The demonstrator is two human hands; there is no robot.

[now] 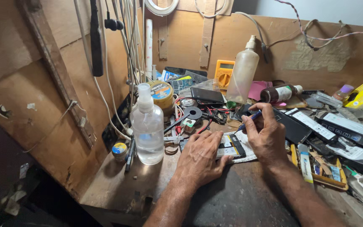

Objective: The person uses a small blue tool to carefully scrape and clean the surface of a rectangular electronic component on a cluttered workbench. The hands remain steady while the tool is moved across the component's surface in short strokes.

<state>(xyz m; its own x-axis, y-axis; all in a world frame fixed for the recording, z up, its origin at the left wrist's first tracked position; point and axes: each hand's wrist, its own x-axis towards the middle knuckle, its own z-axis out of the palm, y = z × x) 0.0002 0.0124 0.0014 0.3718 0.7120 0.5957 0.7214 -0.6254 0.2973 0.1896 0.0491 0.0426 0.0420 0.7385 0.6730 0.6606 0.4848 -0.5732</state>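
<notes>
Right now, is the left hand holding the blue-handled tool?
No, the right hand grips the blue-handled tool; the left hand lies flat on the opened phone.

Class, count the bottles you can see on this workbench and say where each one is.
3: a clear spray bottle at left, a tall cloudy bottle by the back wall, a small brown bottle lying right of it. Clutter may hide others.

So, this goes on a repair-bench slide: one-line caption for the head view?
Left hand steadies an opened phone while right hand works it with a blue-handled tool on a cluttered bench.
</notes>
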